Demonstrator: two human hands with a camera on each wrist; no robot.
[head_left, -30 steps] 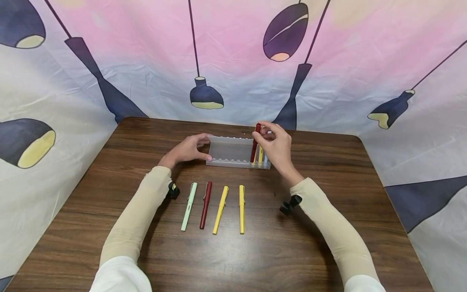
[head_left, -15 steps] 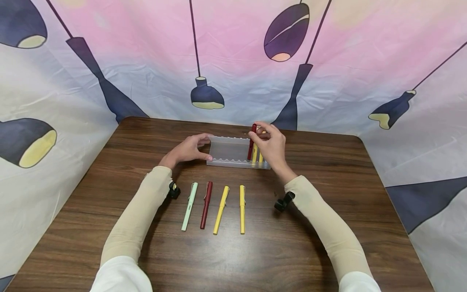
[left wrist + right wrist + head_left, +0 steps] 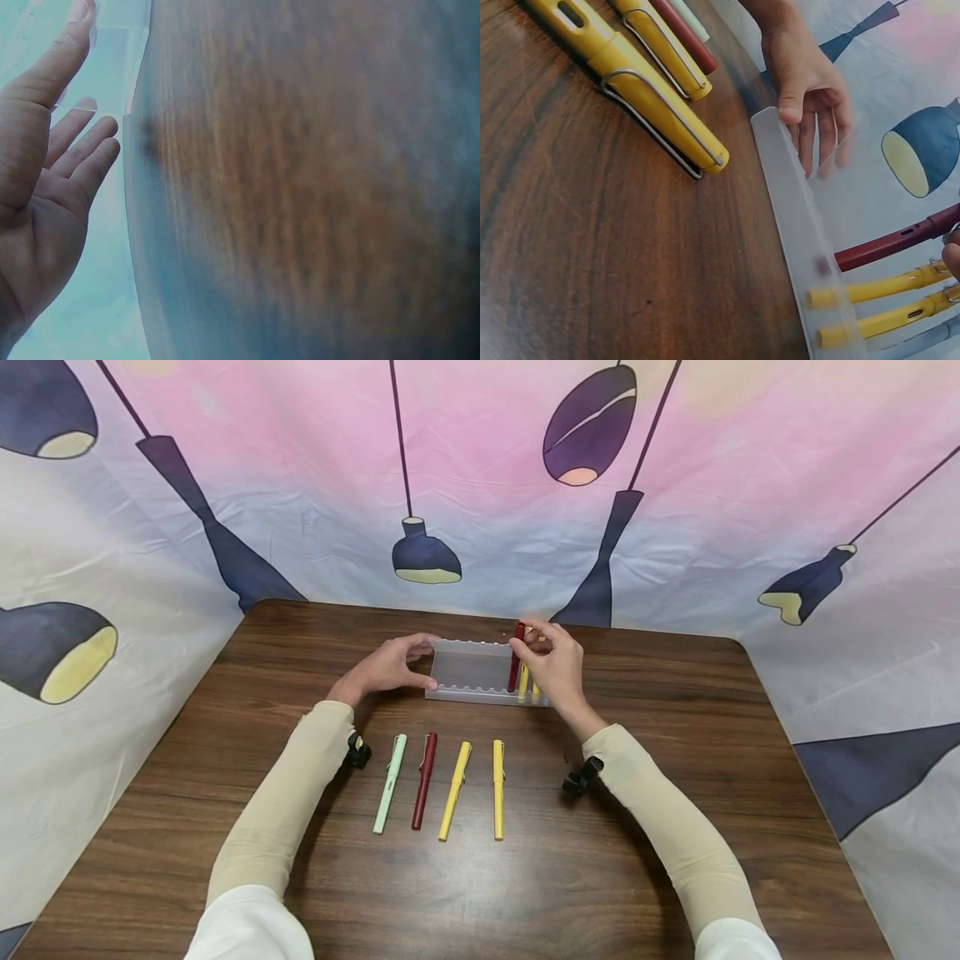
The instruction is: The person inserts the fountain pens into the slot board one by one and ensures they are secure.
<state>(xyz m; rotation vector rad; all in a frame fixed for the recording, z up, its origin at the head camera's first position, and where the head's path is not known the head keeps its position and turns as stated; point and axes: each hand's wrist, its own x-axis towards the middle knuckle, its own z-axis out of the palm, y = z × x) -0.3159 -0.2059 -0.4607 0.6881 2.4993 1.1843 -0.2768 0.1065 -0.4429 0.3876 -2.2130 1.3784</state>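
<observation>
My right hand [image 3: 558, 664] pinches a dark red pen [image 3: 513, 672] near its upper end, between thumb and fingers. The pen leans in a clear notched pen holder [image 3: 472, 670], its lower end at the front rail. To its right in the holder, two yellow pens [image 3: 885, 286] and a pale bluish pen [image 3: 930, 339] show in the right wrist view. My left hand [image 3: 381, 668] holds the holder's left end, thumb on the front edge and fingers at the back. In the left wrist view, this hand [image 3: 52, 165] shows thumb and fingers spread apart.
On the brown table [image 3: 480, 902], nearer me, lie a mint green pen [image 3: 389, 785], a dark red pen [image 3: 423, 781], a slanted yellow pen [image 3: 454, 792] and a straight yellow pen [image 3: 498, 789]. A printed cloth [image 3: 330, 510] hangs behind the table.
My right hand has shifted left with the dark red pen and then dropped slightly, lowering the pen beside the yellow ones. My left hand and the pens on the table have stayed put.
</observation>
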